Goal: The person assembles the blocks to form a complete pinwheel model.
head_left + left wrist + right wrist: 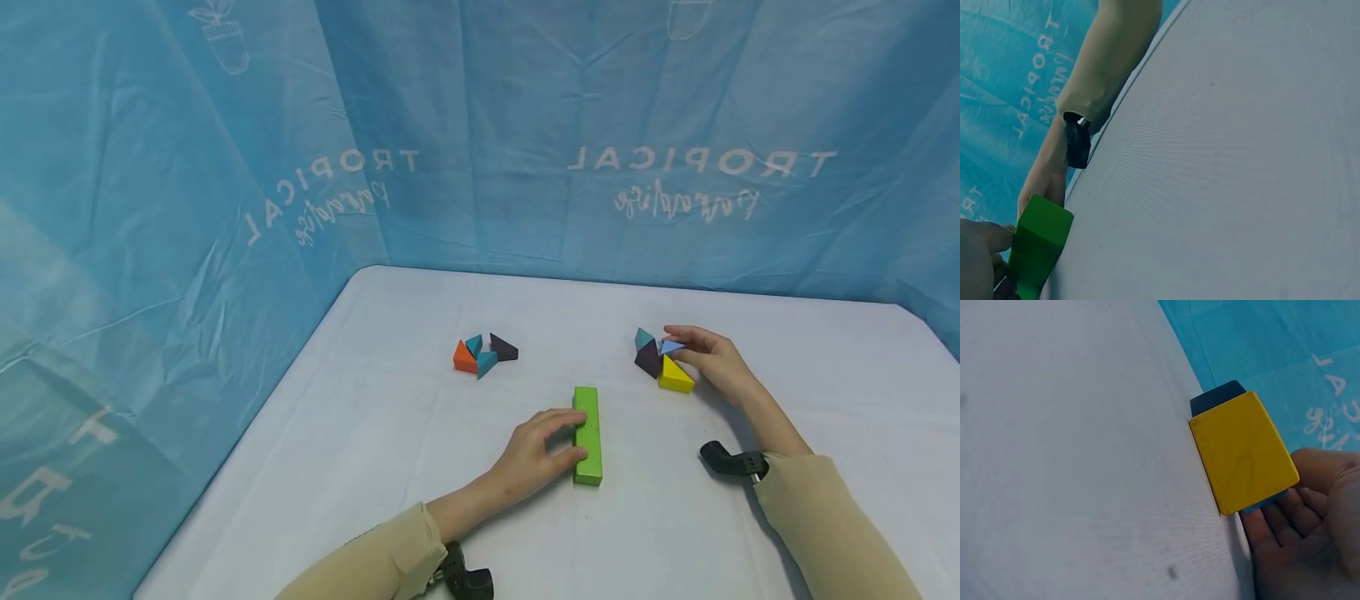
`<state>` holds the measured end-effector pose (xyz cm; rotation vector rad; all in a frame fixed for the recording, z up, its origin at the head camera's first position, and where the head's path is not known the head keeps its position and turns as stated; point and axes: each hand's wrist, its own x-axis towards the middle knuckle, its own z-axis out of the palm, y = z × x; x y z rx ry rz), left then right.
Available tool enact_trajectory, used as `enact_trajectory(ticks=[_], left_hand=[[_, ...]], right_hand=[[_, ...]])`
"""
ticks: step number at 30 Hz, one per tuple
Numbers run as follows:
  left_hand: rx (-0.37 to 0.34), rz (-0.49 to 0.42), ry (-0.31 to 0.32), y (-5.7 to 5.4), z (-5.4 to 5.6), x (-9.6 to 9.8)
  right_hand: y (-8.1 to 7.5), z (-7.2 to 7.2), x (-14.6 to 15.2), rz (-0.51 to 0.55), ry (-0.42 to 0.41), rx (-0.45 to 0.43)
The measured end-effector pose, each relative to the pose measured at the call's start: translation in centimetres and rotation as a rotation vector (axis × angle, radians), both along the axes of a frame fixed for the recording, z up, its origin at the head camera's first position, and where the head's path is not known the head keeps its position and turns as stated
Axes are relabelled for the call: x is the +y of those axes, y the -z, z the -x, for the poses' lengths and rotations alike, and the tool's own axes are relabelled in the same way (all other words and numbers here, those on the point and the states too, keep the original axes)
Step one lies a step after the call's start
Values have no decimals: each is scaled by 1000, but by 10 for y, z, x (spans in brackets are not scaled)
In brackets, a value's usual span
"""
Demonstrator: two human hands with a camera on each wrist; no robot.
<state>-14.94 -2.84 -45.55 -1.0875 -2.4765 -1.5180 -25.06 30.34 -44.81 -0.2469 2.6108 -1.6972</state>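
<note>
Two green blocks (588,454) lie end to end as a long bar in the middle of the table. My left hand (525,457) rests against the bar's left side, thumb and fingertips touching it; in the left wrist view the green bar (1040,234) stands beside the thumb. At the right, my right hand (716,362) pinches a light blue triangular block (670,347). That block sits in a cluster with a yellow triangular block (677,377), a black block (648,359) and a teal block (643,337). In the right wrist view the yellow block (1244,453) covers most of the blue one.
Farther back on the left is a second cluster: an orange block (465,358), two teal blocks (487,362) and a black block (504,347). The white table (360,417) ends at a blue printed curtain (487,167) behind and on the left.
</note>
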Motion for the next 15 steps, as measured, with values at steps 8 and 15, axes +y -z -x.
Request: enact_trajectory(ticks=[8,15], left_hand=[[-16,1,0,-1,0,-1],[-17,1,-1,-1,0,-1]], right_hand=[[3,2,1,-21,-37,0],[4,3,1,-66,-33,15]])
